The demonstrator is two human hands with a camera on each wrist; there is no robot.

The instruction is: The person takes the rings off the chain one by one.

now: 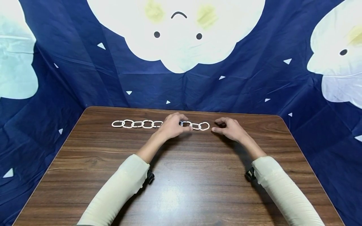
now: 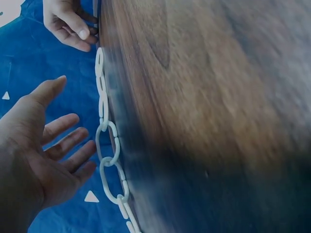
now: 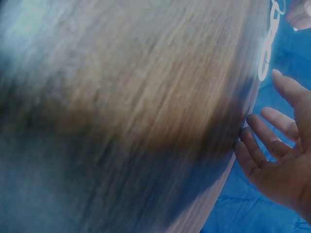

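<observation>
Chain of white plastic-looking links (image 1: 128, 123) lies stretched in a row on the wood-grain surface (image 1: 85, 163), near its far edge; one stretch runs out to the left of the left hand's fingers, the middle passes behind that hand in the head view, the rest crosses the space between the two hands; the end link (image 1: 204, 126) sits just short of the right hand's fingers; left hand (image 1: 173, 125) has its fingers spread and loose, gripping nothing, chain just past the fingertips in the left wrist view; right hand (image 1: 230, 128) likewise, fingers relaxed and slightly bent, thumb apart, nothing held, chain end just beyond the thumb tip; risks, my judgement: a low sweep of the left fingers could snag a link and drag the row crooked; a push away from the fingers could tip links over the far edge, since the row lies so near it; some links seem to have a small slit, so a hard pull from either end might pop one apart; the right fingers closing early would likely miss the end link and pinch air; a thumb coming down on the row could overlap or bunch neighbouring links.
</observation>
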